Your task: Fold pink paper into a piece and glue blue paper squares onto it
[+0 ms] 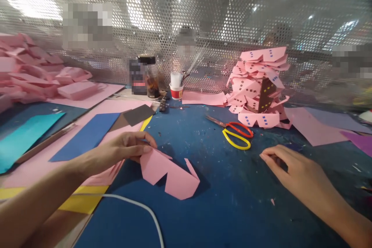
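Observation:
Between the thumb and fingers of my left hand (135, 147) is one end of a pink folded paper cut-out (181, 182), shaped like glasses. It has a V-shaped notch in its lower edge and a narrow flap bent back at the right end. My right hand (293, 168) is over the blue table at the right, thumb and forefinger pinched together; anything between them is too small or hidden to make out. Scissors (236, 133) with one red and one yellow handle loop lie partly open on the table, beyond and left of my right hand.
A stack of pink cut-outs with coloured squares (255, 89) stands at the back right. Pink paper pieces (35, 69) are heaped at left. Coloured sheets (87, 135) lie under my left arm. A jar (152, 79) and paper cup (176, 91) stand behind; a white cable (139, 203) curves in front.

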Demonstrator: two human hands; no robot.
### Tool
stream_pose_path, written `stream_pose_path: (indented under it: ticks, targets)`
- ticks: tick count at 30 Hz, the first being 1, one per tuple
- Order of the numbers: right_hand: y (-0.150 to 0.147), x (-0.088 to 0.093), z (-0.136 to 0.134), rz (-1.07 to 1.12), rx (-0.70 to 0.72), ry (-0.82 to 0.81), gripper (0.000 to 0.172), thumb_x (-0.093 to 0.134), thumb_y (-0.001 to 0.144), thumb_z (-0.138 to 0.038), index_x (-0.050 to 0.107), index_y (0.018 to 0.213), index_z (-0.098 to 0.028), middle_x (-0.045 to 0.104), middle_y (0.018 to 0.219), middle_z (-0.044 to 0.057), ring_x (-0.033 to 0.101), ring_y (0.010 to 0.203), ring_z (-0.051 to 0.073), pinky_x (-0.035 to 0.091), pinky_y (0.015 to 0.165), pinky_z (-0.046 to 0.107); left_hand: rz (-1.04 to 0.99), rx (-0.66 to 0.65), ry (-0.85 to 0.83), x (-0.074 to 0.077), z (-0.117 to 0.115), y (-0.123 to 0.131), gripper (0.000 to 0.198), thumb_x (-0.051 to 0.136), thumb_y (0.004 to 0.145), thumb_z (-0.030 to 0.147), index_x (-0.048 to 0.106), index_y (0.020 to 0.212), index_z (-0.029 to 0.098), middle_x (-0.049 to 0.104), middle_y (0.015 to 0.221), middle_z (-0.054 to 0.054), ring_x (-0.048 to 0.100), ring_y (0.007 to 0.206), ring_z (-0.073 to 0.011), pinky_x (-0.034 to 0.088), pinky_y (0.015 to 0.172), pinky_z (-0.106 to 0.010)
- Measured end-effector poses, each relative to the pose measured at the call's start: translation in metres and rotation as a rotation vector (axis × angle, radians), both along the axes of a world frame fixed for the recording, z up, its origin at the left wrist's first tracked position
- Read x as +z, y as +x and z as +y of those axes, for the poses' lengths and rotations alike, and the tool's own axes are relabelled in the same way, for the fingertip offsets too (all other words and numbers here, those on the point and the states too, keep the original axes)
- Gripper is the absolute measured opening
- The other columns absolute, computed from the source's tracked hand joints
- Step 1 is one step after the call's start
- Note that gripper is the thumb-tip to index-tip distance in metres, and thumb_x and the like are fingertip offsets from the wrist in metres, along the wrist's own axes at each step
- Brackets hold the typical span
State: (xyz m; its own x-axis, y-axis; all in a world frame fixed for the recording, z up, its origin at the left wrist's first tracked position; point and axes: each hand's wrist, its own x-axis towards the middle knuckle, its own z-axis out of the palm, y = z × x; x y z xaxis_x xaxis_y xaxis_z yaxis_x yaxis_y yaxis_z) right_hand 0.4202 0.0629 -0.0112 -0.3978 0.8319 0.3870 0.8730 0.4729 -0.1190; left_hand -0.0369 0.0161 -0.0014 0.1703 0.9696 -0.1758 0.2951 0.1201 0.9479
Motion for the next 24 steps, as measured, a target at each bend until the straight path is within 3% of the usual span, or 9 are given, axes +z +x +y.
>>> stream_pose_path:
  ticks: [7,10,12,15,18,21,24]
  targets:
    - [0.001,-0.003,0.001,-0.003,-0.011,0.005,0.022,0.048,0.099,-0.044,0.062,0.094,-0.028,0.068,0.089,-0.001,0.063,0.073,0.017,0.045,0.066,0.030,0.146,0.029,0.042,0.015,0.002,0.000,0.036,0.061,0.088,0.055,0.071,0.096,0.021,0.078,0.095,-0.009,0.073,0.080,-0.0223,0.060,0.069,-0.032]
    - [0.001,-0.003,0.001,0.006,-0.002,0.014,0.021,0.049,0.099,-0.043,0.062,0.094,-0.027,0.068,0.089,-0.001,0.063,0.073,0.017,0.045,0.066,0.030,0.311,0.056,0.136,0.013,0.005,-0.008,0.041,0.052,0.093,0.055,0.069,0.100,0.018,0.078,0.098,-0.011,0.070,0.072,-0.0190,0.057,0.063,-0.030]
    - [0.000,-0.003,0.001,0.014,0.004,0.017,0.021,0.049,0.099,-0.043,0.062,0.094,-0.027,0.068,0.089,-0.001,0.064,0.073,0.017,0.044,0.067,0.030,0.414,0.151,0.219,0.008,0.010,-0.017,0.043,0.050,0.094,0.056,0.067,0.103,0.017,0.076,0.099,-0.010,0.068,0.071,-0.0183,0.055,0.064,-0.030]
    - [0.000,-0.002,0.001,0.019,0.013,0.016,0.021,0.050,0.099,-0.043,0.062,0.093,-0.027,0.068,0.089,-0.002,0.064,0.073,0.017,0.045,0.068,0.030,0.633,0.302,0.370,-0.001,0.016,-0.027,0.042,0.053,0.093,0.055,0.066,0.111,0.020,0.073,0.111,-0.010,0.067,0.095,-0.0241,0.051,0.088,-0.037]
    - [0.000,-0.001,0.000,0.014,0.021,0.017,0.021,0.050,0.099,-0.042,0.063,0.093,-0.027,0.068,0.089,-0.002,0.063,0.073,0.017,0.045,0.068,0.030,0.836,0.339,0.450,-0.008,0.023,-0.033,0.046,0.049,0.096,0.050,0.058,0.131,0.022,0.057,0.143,-0.010,0.052,0.128,-0.0302,0.035,0.111,-0.044]
    - [-0.001,-0.001,0.001,0.013,0.027,0.019,0.020,0.050,0.100,-0.042,0.063,0.094,-0.027,0.068,0.087,-0.002,0.063,0.072,0.017,0.044,0.068,0.030,0.994,0.344,0.448,-0.015,0.027,-0.037,0.055,0.043,0.099,0.045,0.044,0.146,0.017,0.039,0.158,-0.016,0.031,0.146,-0.0343,0.021,0.119,-0.050]
    - [-0.001,-0.001,0.001,0.022,0.033,0.019,0.022,0.049,0.100,-0.043,0.063,0.094,-0.027,0.068,0.087,-0.001,0.064,0.073,0.017,0.045,0.068,0.030,1.112,0.299,0.405,-0.022,0.028,-0.044,0.047,0.042,0.100,0.041,0.052,0.139,0.018,0.043,0.156,-0.017,0.028,0.148,-0.0360,0.017,0.118,-0.056]
